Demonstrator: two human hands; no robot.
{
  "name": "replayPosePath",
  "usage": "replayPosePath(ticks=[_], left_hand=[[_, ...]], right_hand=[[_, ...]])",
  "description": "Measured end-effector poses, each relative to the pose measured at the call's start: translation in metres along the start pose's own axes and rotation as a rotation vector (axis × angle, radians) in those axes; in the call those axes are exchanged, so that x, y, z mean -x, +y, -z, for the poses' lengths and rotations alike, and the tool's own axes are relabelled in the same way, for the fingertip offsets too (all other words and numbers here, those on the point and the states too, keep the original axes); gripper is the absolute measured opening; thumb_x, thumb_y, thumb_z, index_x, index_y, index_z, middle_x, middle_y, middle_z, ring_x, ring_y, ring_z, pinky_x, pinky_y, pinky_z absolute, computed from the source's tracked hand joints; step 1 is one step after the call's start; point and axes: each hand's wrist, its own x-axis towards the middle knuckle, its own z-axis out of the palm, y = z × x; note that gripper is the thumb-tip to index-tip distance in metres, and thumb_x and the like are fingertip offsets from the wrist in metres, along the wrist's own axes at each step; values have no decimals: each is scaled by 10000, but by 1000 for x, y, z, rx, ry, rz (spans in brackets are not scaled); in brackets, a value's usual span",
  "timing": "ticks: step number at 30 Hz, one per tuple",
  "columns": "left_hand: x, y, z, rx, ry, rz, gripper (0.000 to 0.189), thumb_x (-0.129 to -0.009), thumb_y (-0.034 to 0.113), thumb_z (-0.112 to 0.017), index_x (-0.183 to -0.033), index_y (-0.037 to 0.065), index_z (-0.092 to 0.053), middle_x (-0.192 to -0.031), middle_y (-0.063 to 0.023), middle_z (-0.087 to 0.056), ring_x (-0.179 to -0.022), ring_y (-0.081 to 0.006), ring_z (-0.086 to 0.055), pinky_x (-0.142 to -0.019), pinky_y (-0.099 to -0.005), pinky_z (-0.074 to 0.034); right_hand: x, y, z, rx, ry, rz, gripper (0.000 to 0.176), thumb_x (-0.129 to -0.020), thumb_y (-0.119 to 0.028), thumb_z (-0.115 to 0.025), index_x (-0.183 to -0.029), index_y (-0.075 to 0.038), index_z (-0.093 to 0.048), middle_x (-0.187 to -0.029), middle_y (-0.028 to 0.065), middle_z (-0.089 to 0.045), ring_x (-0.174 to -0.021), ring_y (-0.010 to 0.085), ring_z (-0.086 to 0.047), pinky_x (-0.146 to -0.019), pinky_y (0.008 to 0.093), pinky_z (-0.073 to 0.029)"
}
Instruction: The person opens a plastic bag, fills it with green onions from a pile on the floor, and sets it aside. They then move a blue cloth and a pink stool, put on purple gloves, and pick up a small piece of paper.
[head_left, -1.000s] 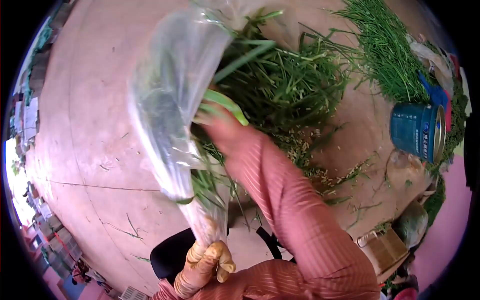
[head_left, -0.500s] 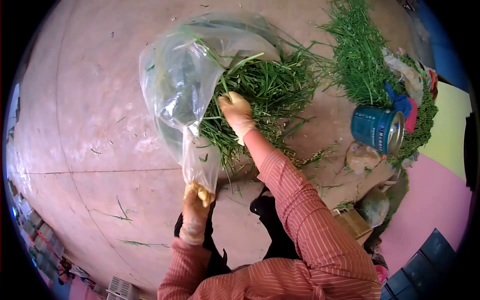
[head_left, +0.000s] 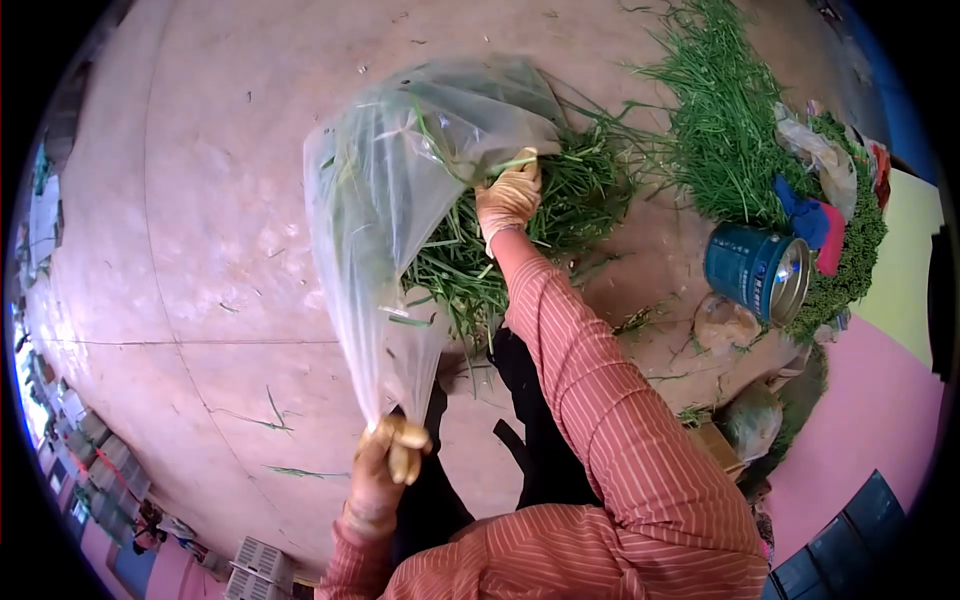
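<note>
A large clear plastic bag [head_left: 370, 230] is stretched between my hands, a few green blades clinging to it. My left hand [head_left: 393, 450], in a thin yellowish glove, is closed round the bag's gathered lower end, near my legs. Farther out, my right hand [head_left: 511, 195], gloved the same way, is closed on the bag's right edge, with a green stalk lying at its fingers. Beneath and beside that hand spreads a heap of cut green stalks [head_left: 460, 275]; the bag covers part of it.
A bigger pile of long green stalks [head_left: 715, 130] lies at the upper right. Near it are a blue-green metal bucket [head_left: 740, 262] on its side, a blue and pink cloth [head_left: 808, 220] and a cardboard box [head_left: 715, 448]. A white plastic crate [head_left: 258, 570] stands at the lower left.
My left hand has moved down toward me, pulling the bag's end tauter. My right hand has moved up and right. The bag, bunched earlier, is now drawn out longer and smoother.
</note>
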Motion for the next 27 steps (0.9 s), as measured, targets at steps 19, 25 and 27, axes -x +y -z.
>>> replayPosePath(ticks=[19, 25, 27], left_hand=[[97, 127, 32, -138, 319, -177, 263, -929, 233, -310, -789, 53, -443, -368, 75, -296, -298, -72, -279, -371, -215, -262], [48, 199, 200, -475, 350, -531, 421, -894, 200, -436, -1237, -34, -361, -628, 30, -458, -551, -65, -418, -522, -190, -422], [2, 214, 206, -221, 216, -317, 445, -880, 244, -453, -1241, -5, -383, -625, 20, -462, -547, -73, -430, -521, -205, -422]], right_hand=[[-116, 61, 96, 228, -662, 295, 169, -749, -138, -487, -844, -34, -580, -867, 184, -599, -819, 376, -569, -708, 401, -457], [-133, -39, 182, -227, -731, 545, 187, -766, -135, -483, -879, -55, -609, -812, 157, -616, -720, 281, -597, -659, 334, -457], [-133, -59, 176, -267, -664, 355, 181, -780, -151, -508, -904, -73, -614, -815, 141, -625, -718, 260, -599, -670, 327, -457]])
